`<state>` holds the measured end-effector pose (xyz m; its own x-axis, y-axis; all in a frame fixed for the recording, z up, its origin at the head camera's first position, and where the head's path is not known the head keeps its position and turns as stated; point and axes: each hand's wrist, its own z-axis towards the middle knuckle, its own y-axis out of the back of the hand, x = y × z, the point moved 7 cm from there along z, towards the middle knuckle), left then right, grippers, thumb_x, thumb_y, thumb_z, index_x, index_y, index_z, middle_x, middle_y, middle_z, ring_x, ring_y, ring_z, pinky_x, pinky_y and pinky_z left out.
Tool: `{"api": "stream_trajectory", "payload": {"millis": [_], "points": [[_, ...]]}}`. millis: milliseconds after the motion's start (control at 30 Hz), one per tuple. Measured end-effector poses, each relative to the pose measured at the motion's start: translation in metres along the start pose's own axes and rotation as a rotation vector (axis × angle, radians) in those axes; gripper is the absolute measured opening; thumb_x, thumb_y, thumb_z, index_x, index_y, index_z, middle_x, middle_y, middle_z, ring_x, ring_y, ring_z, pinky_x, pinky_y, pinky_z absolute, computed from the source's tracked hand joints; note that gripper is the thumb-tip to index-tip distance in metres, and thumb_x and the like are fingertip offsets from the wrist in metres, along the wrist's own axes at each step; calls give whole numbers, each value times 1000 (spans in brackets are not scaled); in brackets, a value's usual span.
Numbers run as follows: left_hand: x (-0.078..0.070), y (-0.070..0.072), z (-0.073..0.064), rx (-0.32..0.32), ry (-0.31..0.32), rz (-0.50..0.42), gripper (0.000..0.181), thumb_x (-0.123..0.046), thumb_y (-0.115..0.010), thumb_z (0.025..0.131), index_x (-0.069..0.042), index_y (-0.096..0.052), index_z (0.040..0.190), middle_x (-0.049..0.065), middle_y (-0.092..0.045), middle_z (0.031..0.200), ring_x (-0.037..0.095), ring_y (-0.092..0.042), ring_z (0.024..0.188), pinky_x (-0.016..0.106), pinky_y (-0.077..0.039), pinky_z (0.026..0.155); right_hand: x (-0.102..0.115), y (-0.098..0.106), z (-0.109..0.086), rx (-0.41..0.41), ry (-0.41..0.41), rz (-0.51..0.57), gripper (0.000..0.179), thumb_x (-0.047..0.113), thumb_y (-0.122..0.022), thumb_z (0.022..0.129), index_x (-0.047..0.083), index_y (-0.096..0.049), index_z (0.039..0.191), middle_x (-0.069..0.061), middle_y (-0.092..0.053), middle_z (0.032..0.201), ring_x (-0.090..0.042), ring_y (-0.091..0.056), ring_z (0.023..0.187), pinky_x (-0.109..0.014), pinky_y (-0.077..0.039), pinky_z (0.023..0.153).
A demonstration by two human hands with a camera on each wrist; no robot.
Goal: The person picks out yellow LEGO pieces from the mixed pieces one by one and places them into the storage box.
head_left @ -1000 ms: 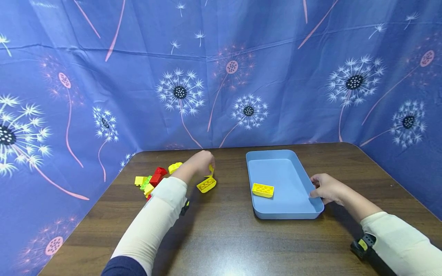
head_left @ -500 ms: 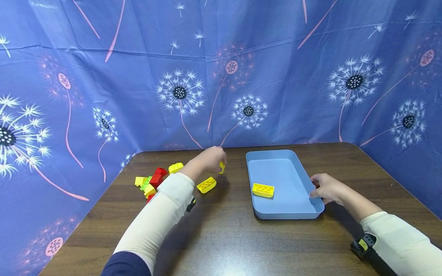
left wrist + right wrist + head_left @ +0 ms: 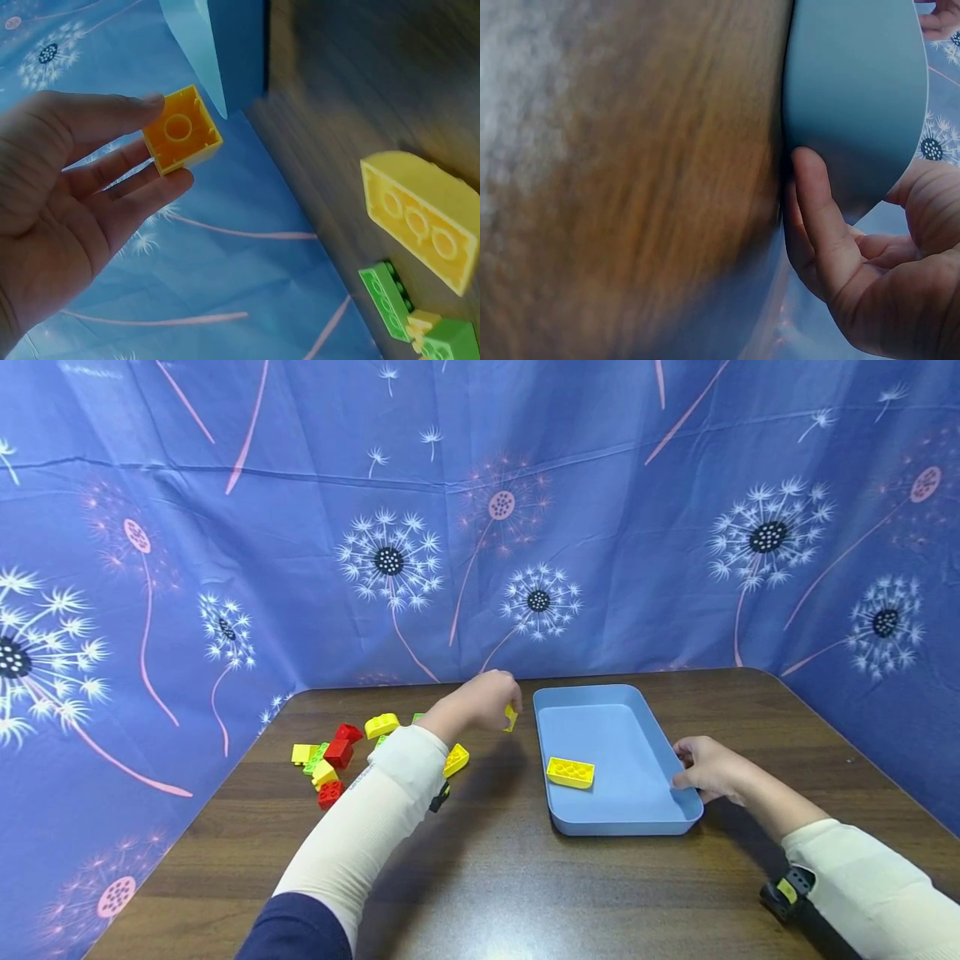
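Note:
My left hand [image 3: 487, 700] pinches a small square yellow toy brick [image 3: 182, 129] between thumb and fingers, its hollow underside showing in the left wrist view. In the head view the hand is above the table, just left of a blue tray [image 3: 615, 731]. My right hand [image 3: 712, 768] grips the tray's right wall, thumb over the rim; in the right wrist view its fingers [image 3: 814, 195] lie along the outside. A longer yellow brick [image 3: 571, 773] rests upside down in the tray, near its left wall. Another long yellow brick [image 3: 456, 761] lies on the table below my left wrist.
On the wooden table [image 3: 480, 877], left of my left arm, lie several loose bricks, among them a red brick [image 3: 339, 753], another red brick [image 3: 331, 793] and a yellow brick [image 3: 382, 725]. A blue dandelion-print cloth [image 3: 637, 527] hangs behind the table.
My left hand has lifted the small yellow brick and carried it rightward to near the tray's left side. My right hand and the tray have stayed in place.

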<state>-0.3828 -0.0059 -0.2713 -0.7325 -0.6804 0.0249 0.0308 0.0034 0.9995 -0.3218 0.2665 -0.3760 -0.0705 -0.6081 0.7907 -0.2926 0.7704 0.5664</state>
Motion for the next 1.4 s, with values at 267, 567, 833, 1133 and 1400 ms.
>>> {"api": "stream_trajectory", "payload": {"millis": [267,567,833,1133,1400], "points": [[-15,6,14,-16,-38,-13,23,-9,-79,77,-7,-77,99,2,-72,99,19,-63,98,29,-48,90,-1,-1,0,2,-1,10,48,-10,-64,81,-24,-40,120,-22,-53,93,-26,-63,84,-48,-58,67],[-23,4,25,-3,-17,-44,24,-13,-80,80,-7,-76,103,2,-72,103,18,-63,100,28,-48,90,1,-2,0,-12,6,-8,46,-10,-64,79,-23,-42,118,-20,-53,90,-25,-63,81,-47,-58,65],[-30,-1,43,14,24,-92,22,-15,-79,82,-10,-76,103,-1,-71,105,14,-61,102,25,-48,88,1,-1,0,-19,12,-16,48,-11,-64,78,-24,-41,119,-22,-54,91,-25,-63,80,-46,-58,64],[-45,-7,64,61,76,-200,22,-12,-75,83,-10,-76,105,-3,-69,102,12,-60,97,23,-49,81,1,-2,-1,-20,9,-23,45,-10,-64,79,-23,-43,117,-21,-54,90,-25,-62,80,-47,-58,64],[-52,-27,77,88,126,-299,19,-17,-76,84,-13,-77,102,-7,-69,100,7,-60,90,19,-49,74,2,-1,0,-17,1,-28,46,-9,-65,80,-22,-43,117,-21,-53,92,-26,-62,83,-47,-58,65]]}}
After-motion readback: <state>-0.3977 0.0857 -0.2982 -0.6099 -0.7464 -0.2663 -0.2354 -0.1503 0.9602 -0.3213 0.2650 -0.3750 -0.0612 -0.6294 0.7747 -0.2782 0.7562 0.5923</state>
